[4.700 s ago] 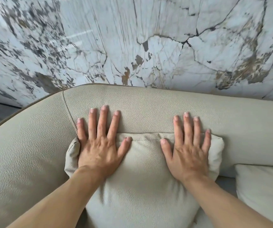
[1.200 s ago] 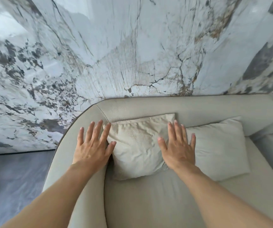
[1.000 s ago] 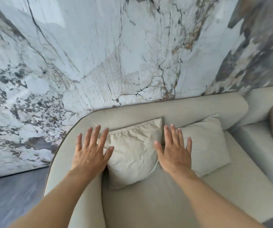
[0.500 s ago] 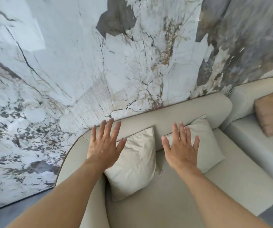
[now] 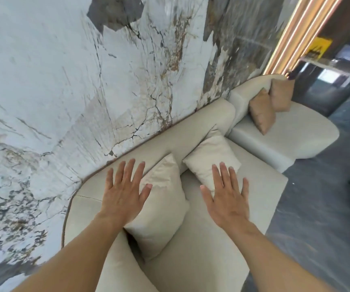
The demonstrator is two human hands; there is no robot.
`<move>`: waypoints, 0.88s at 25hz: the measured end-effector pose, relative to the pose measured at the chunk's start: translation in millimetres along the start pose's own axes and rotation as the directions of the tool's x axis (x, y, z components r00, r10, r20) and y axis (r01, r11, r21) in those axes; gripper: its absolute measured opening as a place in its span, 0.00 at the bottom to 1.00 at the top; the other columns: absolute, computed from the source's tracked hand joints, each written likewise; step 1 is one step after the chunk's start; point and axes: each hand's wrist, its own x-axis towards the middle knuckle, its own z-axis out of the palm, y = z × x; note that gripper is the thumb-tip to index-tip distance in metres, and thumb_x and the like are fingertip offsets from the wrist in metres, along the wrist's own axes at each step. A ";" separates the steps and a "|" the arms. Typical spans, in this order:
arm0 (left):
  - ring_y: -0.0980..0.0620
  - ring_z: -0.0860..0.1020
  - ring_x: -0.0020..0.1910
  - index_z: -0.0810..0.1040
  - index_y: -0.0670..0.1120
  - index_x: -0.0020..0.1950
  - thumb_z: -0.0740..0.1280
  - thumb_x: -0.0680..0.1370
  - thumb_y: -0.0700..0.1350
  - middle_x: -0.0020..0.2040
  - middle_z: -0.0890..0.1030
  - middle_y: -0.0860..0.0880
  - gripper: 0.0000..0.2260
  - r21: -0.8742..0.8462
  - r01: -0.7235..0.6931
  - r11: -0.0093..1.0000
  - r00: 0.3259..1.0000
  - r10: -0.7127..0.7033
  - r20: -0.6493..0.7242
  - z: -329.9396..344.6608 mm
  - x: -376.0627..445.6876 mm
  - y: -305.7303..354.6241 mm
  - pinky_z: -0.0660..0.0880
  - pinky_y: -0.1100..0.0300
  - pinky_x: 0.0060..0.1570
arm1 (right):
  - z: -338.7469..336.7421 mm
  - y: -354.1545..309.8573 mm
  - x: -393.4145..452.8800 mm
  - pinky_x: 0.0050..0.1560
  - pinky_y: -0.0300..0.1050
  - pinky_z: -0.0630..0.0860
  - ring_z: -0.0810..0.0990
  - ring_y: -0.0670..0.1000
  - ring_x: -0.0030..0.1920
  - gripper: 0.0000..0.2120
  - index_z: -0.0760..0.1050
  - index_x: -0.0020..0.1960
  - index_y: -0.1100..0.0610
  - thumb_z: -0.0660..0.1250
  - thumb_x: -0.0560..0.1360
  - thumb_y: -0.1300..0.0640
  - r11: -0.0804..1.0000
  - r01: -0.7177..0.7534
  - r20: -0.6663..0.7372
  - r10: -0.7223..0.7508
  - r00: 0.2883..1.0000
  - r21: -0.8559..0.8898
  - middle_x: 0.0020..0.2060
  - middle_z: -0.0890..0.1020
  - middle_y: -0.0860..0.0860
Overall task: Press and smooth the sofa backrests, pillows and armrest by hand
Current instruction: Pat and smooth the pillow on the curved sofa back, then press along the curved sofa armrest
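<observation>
A marble wall [image 5: 64,85], white with grey and brown veins, fills the upper left. Against its base runs a cream sofa [image 5: 201,260], whose curved backrest [image 5: 191,131] follows the wall and turns into the armrest [image 5: 85,209] at lower left. To the right, touching the sofa's end, stands a second cream seat [image 5: 292,140] with two tan cushions [image 5: 262,114] leaning on its back. Dark grey floor [image 5: 317,218] lies to the right of both seats, and lit vertical strips [image 5: 292,32] glow at upper right.

Two cream pillows rest on the sofa seat, propped against the backrest. The near pillow [image 5: 161,213] sits in the corner where backrest meets armrest; the far pillow [image 5: 212,159] lies just beside it, further along the backrest, with their corners close together.

Both bare forearms reach in from the bottom edge. The left hand [image 5: 123,197] is flat and spread, fingers open, over the corner of the backrest, its thumb over the near pillow's upper edge. The right hand [image 5: 226,199] is likewise flat and spread, holding nothing, its fingertips overlapping the far pillow's lower edge and its palm over the seat. Whether either palm presses the upholstery or hovers above it cannot be told.
</observation>
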 end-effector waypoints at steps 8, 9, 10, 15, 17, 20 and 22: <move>0.45 0.47 0.77 0.46 0.52 0.78 0.34 0.75 0.63 0.79 0.50 0.47 0.33 -0.025 -0.163 0.986 0.985 0.164 0.046 -28.8 -36.7 4.0 0.41 0.43 0.74 | -19.9 2.3 -69.3 0.71 0.55 0.31 0.33 0.48 0.75 0.33 0.32 0.75 0.46 0.32 0.74 0.34 0.970 -0.225 -0.021 0.228 0.974 0.087 0.77 0.37 0.44; 0.45 0.45 0.77 0.43 0.52 0.78 0.34 0.75 0.63 0.79 0.47 0.48 0.32 -0.012 -0.173 0.985 0.983 0.173 0.056 -31.3 -45.7 2.9 0.39 0.44 0.73 | -18.6 2.1 -77.6 0.71 0.56 0.31 0.34 0.47 0.75 0.34 0.32 0.75 0.46 0.30 0.72 0.34 0.967 -0.233 -0.019 0.237 0.971 0.102 0.77 0.38 0.44; 0.46 0.43 0.77 0.41 0.53 0.77 0.34 0.76 0.63 0.79 0.45 0.48 0.31 0.006 -0.189 0.982 0.980 0.188 0.067 -33.6 -55.7 -0.4 0.37 0.45 0.73 | -17.3 0.0 -88.1 0.72 0.56 0.32 0.34 0.48 0.75 0.35 0.32 0.75 0.46 0.29 0.72 0.34 0.963 -0.243 -0.006 0.246 0.969 0.117 0.77 0.38 0.44; 0.47 0.41 0.77 0.38 0.53 0.77 0.39 0.78 0.62 0.79 0.43 0.49 0.29 0.012 -0.284 0.959 0.954 0.281 0.109 -35.1 -80.0 -27.1 0.37 0.46 0.73 | -1.7 -29.3 -148.7 0.71 0.56 0.31 0.35 0.48 0.75 0.36 0.33 0.76 0.47 0.27 0.70 0.34 0.921 -0.370 0.003 0.372 0.928 0.120 0.77 0.39 0.45; 0.47 0.41 0.77 0.39 0.53 0.77 0.39 0.77 0.62 0.79 0.43 0.49 0.30 -0.008 -0.336 0.942 0.936 0.334 0.111 -25.9 -85.0 -40.7 0.37 0.46 0.74 | 8.4 -45.4 -170.7 0.71 0.55 0.30 0.35 0.48 0.75 0.36 0.32 0.75 0.46 0.28 0.71 0.34 0.890 -0.434 0.020 0.436 0.900 0.136 0.77 0.39 0.45; 0.47 0.43 0.77 0.44 0.53 0.78 0.40 0.77 0.62 0.79 0.47 0.49 0.30 -0.057 -0.444 0.894 0.881 0.447 0.154 4.0 -96.9 -79.6 0.40 0.45 0.74 | 39.5 -92.7 -207.1 0.70 0.55 0.29 0.34 0.47 0.75 0.33 0.27 0.72 0.45 0.28 0.71 0.33 0.846 -0.521 0.063 0.517 0.854 0.113 0.77 0.37 0.44; 0.48 0.43 0.77 0.45 0.53 0.77 0.43 0.78 0.62 0.79 0.47 0.50 0.29 -0.077 -0.516 0.853 0.830 0.520 0.203 32.8 -101.4 -110.5 0.39 0.45 0.74 | 72.0 -134.7 -228.3 0.70 0.55 0.28 0.31 0.45 0.73 0.33 0.27 0.72 0.45 0.29 0.71 0.33 0.832 -0.547 0.106 0.538 0.836 0.093 0.76 0.36 0.44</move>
